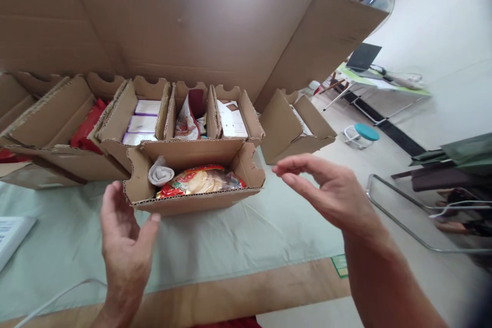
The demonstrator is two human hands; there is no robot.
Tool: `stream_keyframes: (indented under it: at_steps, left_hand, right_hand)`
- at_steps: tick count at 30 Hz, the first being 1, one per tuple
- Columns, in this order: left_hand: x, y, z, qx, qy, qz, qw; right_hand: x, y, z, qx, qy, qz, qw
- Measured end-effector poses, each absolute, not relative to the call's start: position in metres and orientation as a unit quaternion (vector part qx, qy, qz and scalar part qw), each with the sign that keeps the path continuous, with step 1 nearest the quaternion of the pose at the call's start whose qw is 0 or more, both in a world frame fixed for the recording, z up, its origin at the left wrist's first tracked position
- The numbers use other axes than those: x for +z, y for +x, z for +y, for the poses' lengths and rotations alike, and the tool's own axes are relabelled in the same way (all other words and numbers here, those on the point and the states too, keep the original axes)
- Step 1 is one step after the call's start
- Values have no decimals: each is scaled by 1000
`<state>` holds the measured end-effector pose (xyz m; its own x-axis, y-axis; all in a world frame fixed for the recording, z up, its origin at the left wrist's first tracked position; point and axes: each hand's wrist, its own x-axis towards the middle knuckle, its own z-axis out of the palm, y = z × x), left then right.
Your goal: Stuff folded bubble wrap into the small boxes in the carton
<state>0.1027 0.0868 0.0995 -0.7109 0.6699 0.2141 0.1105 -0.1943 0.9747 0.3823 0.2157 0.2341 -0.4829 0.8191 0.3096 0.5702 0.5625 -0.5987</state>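
cardboard box (200, 205): brown, long and narrow, uncovered on top, slightly skewed to the row behind it. cut edges are rough, the corrugation showing as a wavy dark line along the near rim; both short end walls carry a scooped notch. location: on the pale green cloth (230, 246) over the worktop (246, 282), just in front of a row of similar boxes.

contents: a whitish roll (160, 173) at the left end; beside it a glossy packet (203, 180), red print with a clear part showing pale beige contents.

left hand (128, 236): spread, thumb apart from the fingers, at the box's left near corner; contact cannot be told. right hand (319, 184): empty, fingers together, thumb slightly parted, off the right end, not touching it.
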Motion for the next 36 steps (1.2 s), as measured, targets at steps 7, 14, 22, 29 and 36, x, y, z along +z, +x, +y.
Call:
stream_keyframes:
  at_steps: [7,14,22,29,36]
  left_hand:
    - [91,96,98,677,327,579,315]
    - [75,126,48,574,390,642,324]
    - [67,162,6,496,522,619,314]
    - [67,167,52,549,384,644,369]
    - [65,181,61,482,437,580,489]
  right_hand:
    - [131,363,181,380,-446,-743,324]
    - [125,369,175,393,-458,-691,399]
    - [91,411,223,426,-420,-590,542]
    - [73,411,172,408,-544,-507,529]
    - [33,362,84,445,-516,-480,552]
